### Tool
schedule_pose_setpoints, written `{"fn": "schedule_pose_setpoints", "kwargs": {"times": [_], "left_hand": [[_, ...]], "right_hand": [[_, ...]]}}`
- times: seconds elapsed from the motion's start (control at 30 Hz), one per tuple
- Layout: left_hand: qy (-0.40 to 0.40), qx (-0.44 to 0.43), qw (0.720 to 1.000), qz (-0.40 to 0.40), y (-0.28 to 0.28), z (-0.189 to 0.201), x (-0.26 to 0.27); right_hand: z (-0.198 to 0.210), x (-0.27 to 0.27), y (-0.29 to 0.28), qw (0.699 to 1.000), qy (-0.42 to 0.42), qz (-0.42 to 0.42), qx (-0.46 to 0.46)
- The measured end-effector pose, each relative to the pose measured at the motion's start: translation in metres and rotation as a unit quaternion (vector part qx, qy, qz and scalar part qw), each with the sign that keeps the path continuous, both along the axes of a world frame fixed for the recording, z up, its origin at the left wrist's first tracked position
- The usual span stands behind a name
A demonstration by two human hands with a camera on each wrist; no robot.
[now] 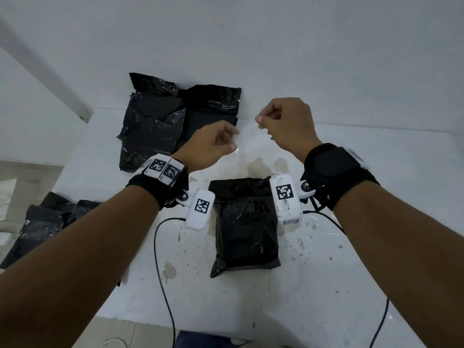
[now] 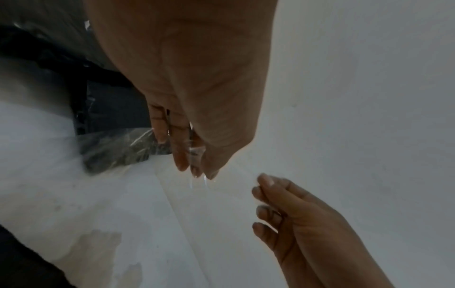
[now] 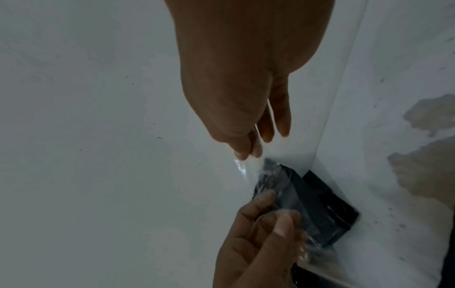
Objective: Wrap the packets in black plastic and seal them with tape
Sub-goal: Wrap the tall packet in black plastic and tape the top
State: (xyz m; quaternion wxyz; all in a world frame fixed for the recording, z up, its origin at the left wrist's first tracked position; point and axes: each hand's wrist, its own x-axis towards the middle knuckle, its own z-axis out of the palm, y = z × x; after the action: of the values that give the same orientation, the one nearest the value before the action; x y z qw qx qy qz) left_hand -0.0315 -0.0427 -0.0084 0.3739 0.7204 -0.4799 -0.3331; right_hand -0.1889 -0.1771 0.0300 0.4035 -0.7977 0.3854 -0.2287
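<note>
Clear tape (image 1: 247,136) is stretched between the hands: left hand (image 1: 211,144) pinches its lower end, right hand (image 1: 283,124) its upper end. Directly below and nearer the body, the wrapped black packet (image 1: 246,224) lies on the bench (image 1: 326,285), long axis running away from the person.

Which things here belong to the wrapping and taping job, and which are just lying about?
In the job:
- clear strip of tape, pinched by left hand and right hand
- black plastic-wrapped packet below the hands
- black wrapped packets by the wall

Lying about:
- brown stains on the white table
</note>
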Motion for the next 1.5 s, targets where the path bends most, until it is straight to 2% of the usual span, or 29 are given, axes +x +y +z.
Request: {"fn": "schedule_pose_setpoints", "kwargs": {"times": [0.07, 0.13, 0.2, 0.27, 0.37, 0.47, 0.53, 0.63, 0.7, 0.8, 0.87, 1.1, 1.27, 1.37, 1.5], "left_hand": [[0.087, -0.018, 0.995, 0.043, -0.006, 0.001, -0.003], [0.120, -0.020, 0.987, 0.105, -0.008, -0.004, 0.000], [0.078, 0.006, 0.987, 0.138, -0.006, -0.011, 0.008], [0.022, 0.048, 0.991, 0.124, -0.002, -0.020, 0.012], [-0.060, 0.101, 0.989, 0.087, 0.004, -0.035, 0.008], [-0.116, 0.129, 0.977, 0.121, 0.003, -0.050, 0.003], [-0.157, 0.181, 0.967, 0.091, 0.001, -0.059, -0.001], [-0.175, 0.261, 0.949, -0.011, 0.002, -0.073, -0.006], [-0.171, 0.283, 0.942, -0.047, 0.002, -0.080, -0.007], [-0.204, 0.301, 0.927, -0.092, 0.001, -0.088, -0.009], [-0.221, 0.301, 0.921, -0.112, -0.001, -0.090, -0.012], [-0.211, 0.209, 0.944, -0.145, -0.004, -0.093, -0.024], [-0.196, 0.191, 0.950, -0.153, 0.002, -0.097, -0.020], [-0.149, 0.211, 0.955, -0.147, -0.003, -0.095, -0.018], [-0.159, 0.253, 0.936, -0.186, -0.022, -0.096, -0.021]], "right_hand": [[0.002, -0.001, -0.001, 0.999, 0.002, -0.026, -0.032], [0.005, -0.005, -0.004, 0.997, 0.009, -0.050, -0.063], [0.009, -0.009, -0.010, 0.994, 0.010, -0.069, -0.089], [0.015, -0.012, -0.017, 0.992, 0.020, -0.074, -0.102], [0.017, -0.014, -0.023, 0.987, 0.077, -0.061, -0.128], [0.012, -0.017, -0.027, 0.979, 0.079, -0.103, -0.154], [0.009, -0.019, -0.028, 0.975, 0.069, -0.130, -0.164], [0.004, -0.022, -0.030, 0.973, 0.060, -0.151, -0.164], [0.004, -0.025, -0.034, 0.970, 0.053, -0.171, -0.167], [0.006, -0.027, -0.040, 0.966, 0.050, -0.189, -0.171], [0.006, -0.028, -0.044, 0.965, 0.058, -0.189, -0.172], [-0.005, -0.031, -0.052, 0.969, 0.079, -0.169, -0.161], [-0.012, -0.026, -0.048, 0.974, 0.083, -0.157, -0.140], [-0.014, -0.021, -0.047, 0.976, 0.077, -0.147, -0.142], [-0.013, -0.017, -0.049, 0.976, 0.073, -0.139, -0.151]]}}
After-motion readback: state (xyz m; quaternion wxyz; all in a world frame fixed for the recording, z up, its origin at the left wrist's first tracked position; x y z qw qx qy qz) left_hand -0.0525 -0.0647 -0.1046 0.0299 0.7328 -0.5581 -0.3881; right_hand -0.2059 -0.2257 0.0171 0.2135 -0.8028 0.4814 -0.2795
